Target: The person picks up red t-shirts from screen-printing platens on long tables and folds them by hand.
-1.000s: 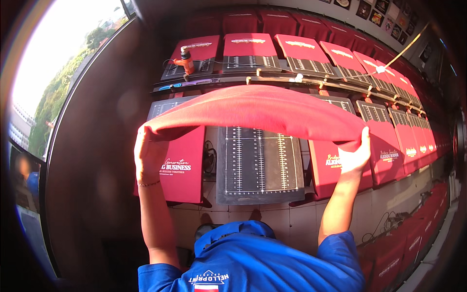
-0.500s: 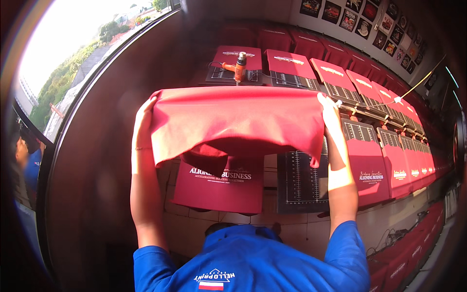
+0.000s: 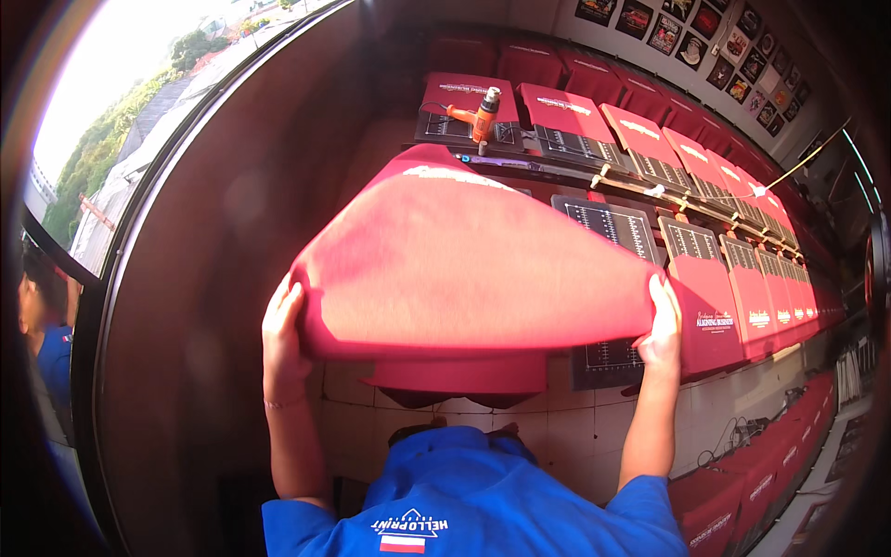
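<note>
A red fabric piece is spread taut between my two hands, its far end rising to a peak with a strip of white print across it. My left hand grips its near left corner, fingers closed on the cloth. At the near right corner my right hand pinches the edge. Below the near edge, part of another red panel shows, mostly covered by the cloth. A black gridded board lies partly under the fabric's right side.
An orange heat gun stands upright on a board beyond the cloth. Rows of boards with printed red panels run along a metal rail to the right. A window is at the left; posters hang on the far wall.
Both hands have come down and closer to me, the right one also further right. The fabric has swung from a raised fold to a broad spread sheet, covering the printed panel beneath.
</note>
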Available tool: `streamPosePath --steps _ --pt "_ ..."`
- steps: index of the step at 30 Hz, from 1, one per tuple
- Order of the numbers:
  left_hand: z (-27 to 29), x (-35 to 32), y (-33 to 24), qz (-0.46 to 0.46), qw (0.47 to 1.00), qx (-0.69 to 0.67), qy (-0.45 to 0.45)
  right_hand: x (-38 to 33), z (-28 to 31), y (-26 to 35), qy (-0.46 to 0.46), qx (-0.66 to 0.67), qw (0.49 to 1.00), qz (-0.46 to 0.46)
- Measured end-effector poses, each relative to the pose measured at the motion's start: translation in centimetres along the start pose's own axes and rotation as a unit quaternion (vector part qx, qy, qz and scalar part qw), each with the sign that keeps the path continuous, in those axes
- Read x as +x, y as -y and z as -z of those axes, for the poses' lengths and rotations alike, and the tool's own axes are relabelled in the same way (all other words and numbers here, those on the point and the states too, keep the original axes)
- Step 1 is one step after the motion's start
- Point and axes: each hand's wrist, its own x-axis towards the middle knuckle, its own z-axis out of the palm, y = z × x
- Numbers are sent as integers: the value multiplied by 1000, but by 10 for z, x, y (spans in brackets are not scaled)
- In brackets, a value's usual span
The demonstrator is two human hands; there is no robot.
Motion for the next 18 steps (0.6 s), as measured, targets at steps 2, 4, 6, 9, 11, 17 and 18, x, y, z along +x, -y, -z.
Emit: streamPosePath --steps 2,4,6,9,11,17,18 --pt "40 -32 39 37 989 75 -119 -35 2 -29 -1 -15 999 -45" --pt "78 -54 76 92 992 86 -27 -64 20 -74 -34 -25 995 -93" --pt "122 -73 129 126 986 111 -10 -83 49 -129 -71 -67 988 -121" --pt "158 -96 191 192 974 115 -29 -109 88 -198 -87 -83 978 -169" --pt "169 -105 210 222 962 155 -45 -128 102 -222 -103 -89 972 -192" --pt "212 -140 246 259 930 245 -84 -162 130 -245 -129 -110 957 -236" --pt "214 -147 249 253 934 231 -103 -165 127 -238 -115 -100 956 -251"
